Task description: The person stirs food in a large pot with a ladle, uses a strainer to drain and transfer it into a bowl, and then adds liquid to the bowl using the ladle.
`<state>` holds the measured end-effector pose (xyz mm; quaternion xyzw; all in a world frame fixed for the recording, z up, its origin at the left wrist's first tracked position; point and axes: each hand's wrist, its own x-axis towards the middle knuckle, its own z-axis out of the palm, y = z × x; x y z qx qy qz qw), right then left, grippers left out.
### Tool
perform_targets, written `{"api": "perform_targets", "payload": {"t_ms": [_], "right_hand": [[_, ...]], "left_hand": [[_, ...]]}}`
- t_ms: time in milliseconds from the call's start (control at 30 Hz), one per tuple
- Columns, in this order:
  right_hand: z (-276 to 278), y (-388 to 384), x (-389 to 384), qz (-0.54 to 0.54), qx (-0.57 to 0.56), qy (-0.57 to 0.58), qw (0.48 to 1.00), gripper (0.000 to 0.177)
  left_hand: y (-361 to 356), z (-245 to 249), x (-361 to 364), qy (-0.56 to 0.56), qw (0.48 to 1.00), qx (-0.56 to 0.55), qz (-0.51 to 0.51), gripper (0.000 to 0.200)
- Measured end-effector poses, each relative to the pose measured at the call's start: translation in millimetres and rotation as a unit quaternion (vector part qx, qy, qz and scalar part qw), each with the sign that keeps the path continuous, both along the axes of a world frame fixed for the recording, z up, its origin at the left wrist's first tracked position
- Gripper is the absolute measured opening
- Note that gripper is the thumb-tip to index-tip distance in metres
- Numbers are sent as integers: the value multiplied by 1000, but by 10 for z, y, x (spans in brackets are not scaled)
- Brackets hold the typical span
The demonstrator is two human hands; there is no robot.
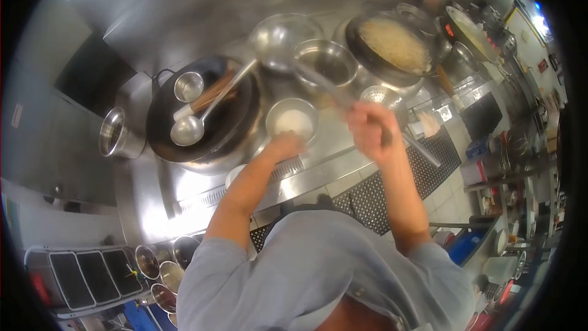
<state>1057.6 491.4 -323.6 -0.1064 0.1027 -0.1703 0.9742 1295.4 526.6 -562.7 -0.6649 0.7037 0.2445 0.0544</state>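
My right hand [373, 132] is closed round the handle of a long-handled metal utensil [324, 86]. Blurred by motion, the utensil slants up and left over a metal pot [326, 64] with dark liquid in it; I cannot make out its head. My left hand [286, 147] is at the near rim of a small metal bowl [275, 113] with something white inside. Its fingers are smeared and partly hidden, so whether they grip the rim cannot be told. A perforated skimmer [383, 97] lies just beyond my right hand.
A dark wok [162, 125] at the left holds a ladle [187, 130], a bamboo brush [205, 97] and a metal cup [188, 86]. Behind are a large metal bowl [285, 27] and a pan of pale food [392, 43]. A metal container [125, 138] stands left.
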Motion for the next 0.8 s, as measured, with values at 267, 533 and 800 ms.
{"api": "perform_targets", "payload": {"t_ms": [267,533,800], "right_hand": [[-529,843,-556,-13,-82,176,981,47],[-691,1257,-750,16,-317,410,855,58],[-821,1426,-1015,-46,-182,337,922,58]], "left_hand": [[-566,-527,197,-87,991,54,-83,74],[-655,-943,59,-71,995,-70,-14,59],[-814,-1003,57,-101,986,135,-16,61]]}}
